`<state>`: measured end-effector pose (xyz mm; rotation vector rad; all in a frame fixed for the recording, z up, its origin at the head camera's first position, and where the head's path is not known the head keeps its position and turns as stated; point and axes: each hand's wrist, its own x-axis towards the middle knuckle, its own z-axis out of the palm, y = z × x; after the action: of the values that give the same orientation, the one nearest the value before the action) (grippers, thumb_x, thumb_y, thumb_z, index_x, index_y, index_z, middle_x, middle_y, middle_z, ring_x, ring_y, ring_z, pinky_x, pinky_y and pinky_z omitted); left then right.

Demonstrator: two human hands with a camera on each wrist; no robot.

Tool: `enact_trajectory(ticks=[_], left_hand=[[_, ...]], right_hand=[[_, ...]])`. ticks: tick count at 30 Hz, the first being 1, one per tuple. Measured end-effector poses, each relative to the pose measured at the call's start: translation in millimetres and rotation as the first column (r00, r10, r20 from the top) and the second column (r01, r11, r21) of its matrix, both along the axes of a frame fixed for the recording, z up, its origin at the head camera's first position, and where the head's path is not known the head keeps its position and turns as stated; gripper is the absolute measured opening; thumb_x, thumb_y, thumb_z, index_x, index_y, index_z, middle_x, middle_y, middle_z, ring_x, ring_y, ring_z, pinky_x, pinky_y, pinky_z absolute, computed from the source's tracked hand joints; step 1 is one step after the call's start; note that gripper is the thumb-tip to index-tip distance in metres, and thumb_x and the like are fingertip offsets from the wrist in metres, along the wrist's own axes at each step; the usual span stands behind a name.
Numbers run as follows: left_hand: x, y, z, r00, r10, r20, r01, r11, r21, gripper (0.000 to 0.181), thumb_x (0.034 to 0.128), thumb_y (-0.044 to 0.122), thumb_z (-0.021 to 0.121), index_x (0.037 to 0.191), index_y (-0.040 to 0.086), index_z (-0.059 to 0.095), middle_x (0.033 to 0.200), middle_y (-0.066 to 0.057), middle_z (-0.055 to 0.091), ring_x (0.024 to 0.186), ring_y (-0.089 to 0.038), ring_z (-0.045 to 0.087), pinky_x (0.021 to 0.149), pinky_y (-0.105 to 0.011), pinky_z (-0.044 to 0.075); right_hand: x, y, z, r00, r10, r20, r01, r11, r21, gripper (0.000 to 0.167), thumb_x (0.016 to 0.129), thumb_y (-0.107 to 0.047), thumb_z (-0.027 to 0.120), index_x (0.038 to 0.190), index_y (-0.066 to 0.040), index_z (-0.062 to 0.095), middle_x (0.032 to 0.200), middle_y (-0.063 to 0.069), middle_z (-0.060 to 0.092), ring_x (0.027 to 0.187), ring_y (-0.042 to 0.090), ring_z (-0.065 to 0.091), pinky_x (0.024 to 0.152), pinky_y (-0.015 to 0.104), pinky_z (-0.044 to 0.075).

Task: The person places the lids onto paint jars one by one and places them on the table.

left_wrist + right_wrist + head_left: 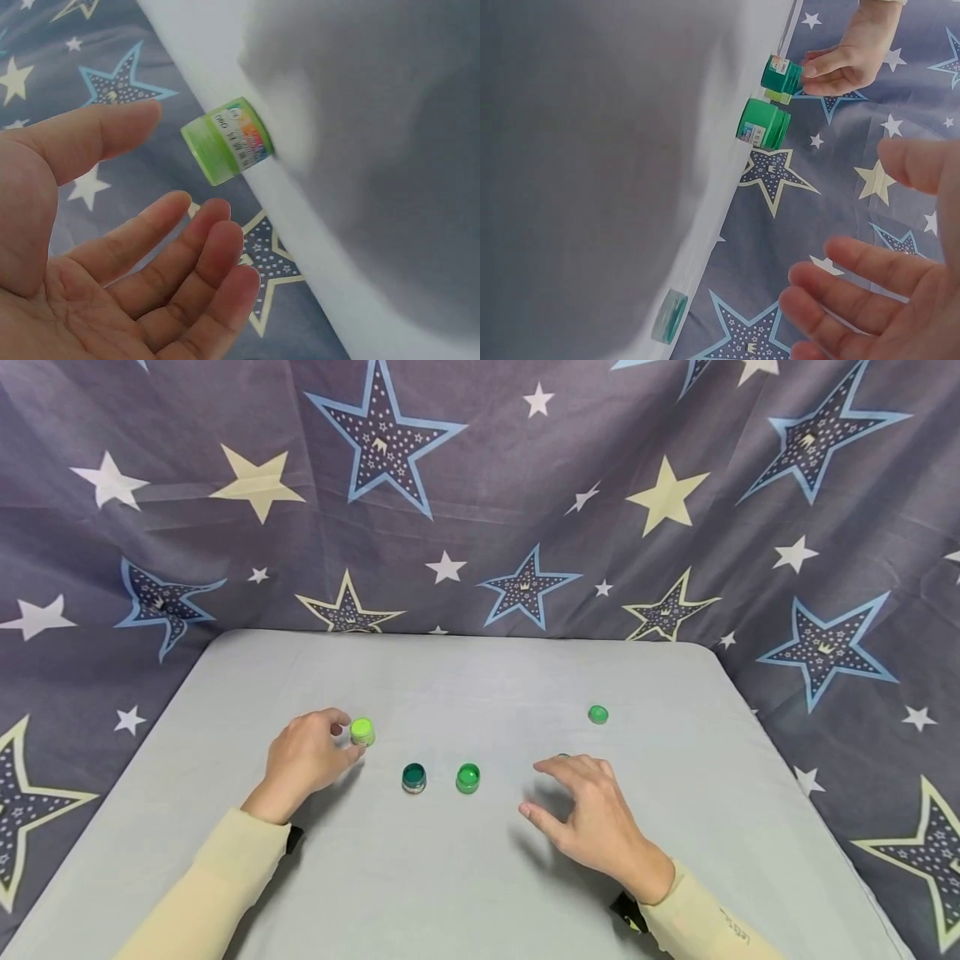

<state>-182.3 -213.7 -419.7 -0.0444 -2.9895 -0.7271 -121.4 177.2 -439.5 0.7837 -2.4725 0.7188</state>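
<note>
head: left grip (307,753) spread by lime jar (362,732)
right grip (592,818): spread, part-hiding teal lid (670,316)
between: teal jar (414,779), green jar (468,779)

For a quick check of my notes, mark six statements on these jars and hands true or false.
1. The light green jar, nearest the left hand, is lidded. True.
2. The dark green jar and medium green jar are open. True.
3. The left hand grips the dark green jar. False: it holds nothing.
4. The bright green lid lies beyond the right hand. True.
5. In the head view, the medium green jar is leftmost. False: the light green jar is.
6. The right hand holds the bright green lid. False: it holds nothing.
</note>
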Motion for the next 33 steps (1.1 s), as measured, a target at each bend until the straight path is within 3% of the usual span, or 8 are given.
enact_trajectory(ticks=[6,13,24,33], left_hand=[[10.3,4.9,6.3,0.999,-0.043,-0.021,0.044,0.999,0.012,0.037,0.0851,0.029,0.081,0.114,0.006,0.073,0.105,-0.012,0.072,0.092,-0.037,0.065,0.066,-0.047,0.048],[19.1,10.0,5.4,0.996,-0.086,-0.022,0.087,0.996,0.018,0.030,0.0872,0.028,0.080,0.109,0.008,0.075,0.104,-0.013,0.073,0.089,-0.034,0.066,0.064,-0.044,0.049],[30.2,22.9,-2.4,0.981,-0.192,-0.028,0.194,0.977,0.089,0.041,0.0863,0.026,0.082,0.119,0.004,0.073,0.109,-0.011,0.074,0.101,-0.033,0.068,0.081,-0.050,0.052],[36.6,32.8,-6.0,0.967,-0.243,-0.077,0.248,0.967,0.063,0.056,0.0745,0.031,0.092,0.120,0.004,0.072,0.106,-0.009,0.074,0.097,-0.030,0.068,0.081,-0.050,0.053]], right_hand=[[-1.0,2.4,1.1,1.000,-0.014,-0.004,0.014,1.000,-0.005,0.053,0.079,-0.042,0.086,0.117,-0.008,0.073,0.115,0.006,0.073,0.108,0.024,0.065,0.091,0.046,0.042],[-1.2,4.4,1.6,1.000,-0.028,0.002,0.028,1.000,-0.008,0.054,0.078,-0.043,0.087,0.118,-0.008,0.072,0.115,0.006,0.073,0.108,0.025,0.064,0.092,0.046,0.042],[-2.5,7.5,2.4,0.999,-0.041,0.020,0.042,0.999,-0.018,0.056,0.078,-0.043,0.087,0.120,-0.008,0.072,0.117,0.006,0.073,0.108,0.023,0.064,0.091,0.045,0.042],[-5.1,11.3,0.0,0.999,-0.053,-0.004,0.053,0.999,-0.011,0.058,0.078,-0.045,0.087,0.120,-0.008,0.072,0.120,0.009,0.072,0.111,0.027,0.063,0.090,0.047,0.043]])
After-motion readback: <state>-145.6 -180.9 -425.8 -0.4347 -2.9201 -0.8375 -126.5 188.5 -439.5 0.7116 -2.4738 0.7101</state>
